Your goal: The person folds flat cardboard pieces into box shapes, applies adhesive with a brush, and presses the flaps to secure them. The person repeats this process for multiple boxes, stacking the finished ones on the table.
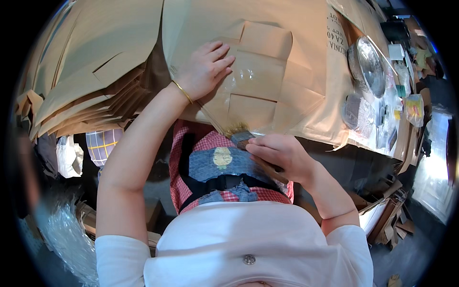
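Note:
A brown paper bag (pixel 301 52) lies on the work surface before me, its end folded into a flat panel with flaps. Wet, shiny spots show on the middle of that panel. My left hand (pixel 204 68) rests on the left side of the bag, fingers stretched out and holding nothing. In my right hand (pixel 283 157) is a flat brush (pixel 242 137) with a wooden handle, gripped near its metal band. Its bristles touch or hover just over the bag's near edge; I cannot tell which.
Layered brown paper bags (pixel 91 103) fan out at the left. To the right stands a round metal bowl (pixel 367 67) beside a clear plastic-wrapped bundle (pixel 358 112). Clear plastic film (pixel 69 237) is heaped low on the left, and cardboard pieces (pixel 394 217) lie low on the right.

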`<state>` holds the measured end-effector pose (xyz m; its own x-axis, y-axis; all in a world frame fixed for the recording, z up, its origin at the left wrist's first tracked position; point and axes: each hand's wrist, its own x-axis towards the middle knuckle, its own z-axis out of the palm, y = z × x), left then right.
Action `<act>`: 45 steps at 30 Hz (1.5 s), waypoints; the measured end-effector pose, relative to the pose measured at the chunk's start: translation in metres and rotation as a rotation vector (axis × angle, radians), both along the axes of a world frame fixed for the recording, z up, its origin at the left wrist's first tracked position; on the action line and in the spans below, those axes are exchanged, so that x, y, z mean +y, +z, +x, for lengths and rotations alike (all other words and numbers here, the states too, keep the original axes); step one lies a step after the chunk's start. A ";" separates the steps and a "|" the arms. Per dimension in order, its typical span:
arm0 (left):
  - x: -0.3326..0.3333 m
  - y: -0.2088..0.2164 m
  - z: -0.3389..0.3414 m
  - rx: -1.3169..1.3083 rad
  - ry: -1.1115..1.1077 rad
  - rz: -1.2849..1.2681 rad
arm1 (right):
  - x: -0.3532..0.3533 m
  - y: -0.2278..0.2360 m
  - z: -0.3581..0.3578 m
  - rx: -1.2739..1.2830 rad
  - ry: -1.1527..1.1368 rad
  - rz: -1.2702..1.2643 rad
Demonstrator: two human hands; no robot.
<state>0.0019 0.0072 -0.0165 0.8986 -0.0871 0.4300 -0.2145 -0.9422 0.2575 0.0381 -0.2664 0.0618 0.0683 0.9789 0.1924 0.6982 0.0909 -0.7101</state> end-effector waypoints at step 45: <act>-0.004 0.017 -0.007 0.044 0.107 -0.273 | 0.148 -0.026 0.116 0.560 -0.704 -0.005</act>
